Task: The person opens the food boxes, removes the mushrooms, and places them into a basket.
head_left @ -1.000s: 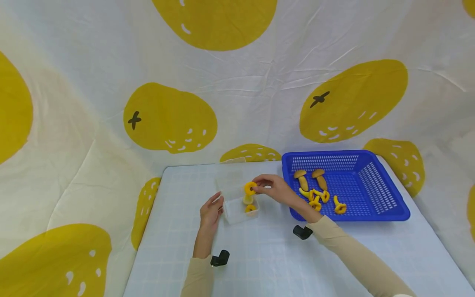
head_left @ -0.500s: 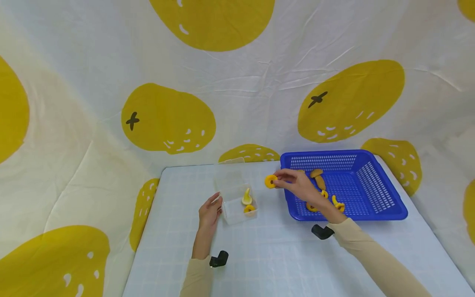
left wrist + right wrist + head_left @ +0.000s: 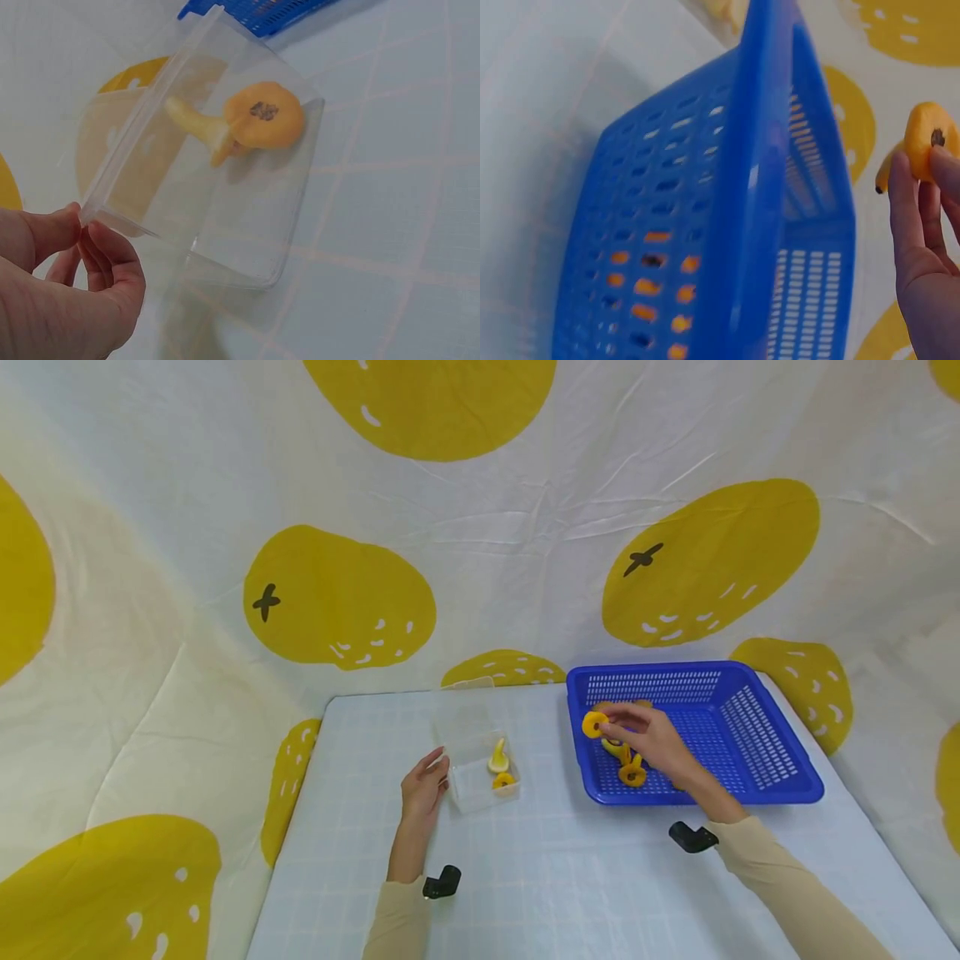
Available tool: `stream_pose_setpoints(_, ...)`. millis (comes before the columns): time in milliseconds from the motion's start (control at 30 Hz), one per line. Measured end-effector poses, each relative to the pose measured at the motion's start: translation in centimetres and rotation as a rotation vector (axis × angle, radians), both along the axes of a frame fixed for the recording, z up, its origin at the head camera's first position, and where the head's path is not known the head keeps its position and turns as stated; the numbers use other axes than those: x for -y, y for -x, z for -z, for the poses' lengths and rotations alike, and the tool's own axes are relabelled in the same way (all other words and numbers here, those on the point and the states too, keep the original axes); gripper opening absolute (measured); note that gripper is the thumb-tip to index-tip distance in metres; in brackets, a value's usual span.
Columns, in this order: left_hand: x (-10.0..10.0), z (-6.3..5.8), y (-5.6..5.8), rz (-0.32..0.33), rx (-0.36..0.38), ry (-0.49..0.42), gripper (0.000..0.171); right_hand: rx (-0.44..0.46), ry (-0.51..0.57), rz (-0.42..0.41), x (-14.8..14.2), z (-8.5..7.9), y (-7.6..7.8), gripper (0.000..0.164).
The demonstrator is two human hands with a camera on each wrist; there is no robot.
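Note:
A clear plastic box (image 3: 472, 785) with its lid raised stands left of the basket. Thumb and fingers of my left hand (image 3: 425, 785) pinch its left rim, which shows closely in the left wrist view. Inside the box lie a yellow toy mushroom (image 3: 262, 116) with a round cap and another yellow piece (image 3: 498, 758) with a curved stem. My right hand (image 3: 654, 745) pinches a yellow toy mushroom (image 3: 924, 124) by its ring-like cap, above the left part of the blue basket (image 3: 645, 669). That hand hides part of the basket's contents.
Several more yellow mushrooms (image 3: 632, 774) lie in the basket below the right hand, with brown ones partly hidden behind it. The box's clear lid (image 3: 461, 714) leans up at the back. A fruit-printed cloth (image 3: 517, 568) rises behind the table.
My right hand has carried the yellow mushroom rightward, from above the clear box to above the blue basket. My left hand stays on the box's rim.

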State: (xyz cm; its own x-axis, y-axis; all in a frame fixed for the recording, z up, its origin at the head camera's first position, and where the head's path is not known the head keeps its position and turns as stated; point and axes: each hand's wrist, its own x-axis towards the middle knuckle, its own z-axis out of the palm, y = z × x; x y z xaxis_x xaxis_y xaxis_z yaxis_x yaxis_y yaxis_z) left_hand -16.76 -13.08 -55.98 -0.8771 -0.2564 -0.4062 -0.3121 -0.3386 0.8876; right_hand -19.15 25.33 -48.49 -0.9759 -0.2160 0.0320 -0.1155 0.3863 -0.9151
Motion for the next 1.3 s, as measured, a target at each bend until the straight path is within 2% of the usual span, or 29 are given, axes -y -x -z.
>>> stream_pose_setpoints(267, 0.0, 0.0, 0.1, 0.001, -0.006, 0.002, 0.042, 0.022, -0.059, 0.026, -2.2, 2.2, -0.2, 0.037)
stream_pose_setpoints(433, 0.0, 0.2, 0.2, -0.002, -0.017, -0.009, 0.042, 0.003, -0.128, 0.02, -2.9, 3.3, -0.4, 0.035)
stream_pose_setpoints(667, 0.2, 0.2, 0.1, 0.009, -0.014, -0.004, 0.043, -0.011, -0.191, -0.055, -3.2, 4.9, -0.3, 0.029)
stream_pose_setpoints(900, 0.2, 0.3, 0.1, 0.008, -0.02, -0.003, 0.043, -0.003, -0.285, -0.144, -2.6, 5.4, 0.1, 0.018)
stream_pose_setpoints(1167, 0.2, 0.2, 0.0, 0.008, -0.018, 0.003, 0.043, -0.098, -0.378, -0.244, -1.9, 6.0, 0.5, 0.016)
stream_pose_setpoints(1300, 0.2, 0.3, 0.1, 0.007, -0.013, 0.006, 0.043, -0.121, -0.42, -0.279, -1.4, 5.7, 0.4, 0.018)
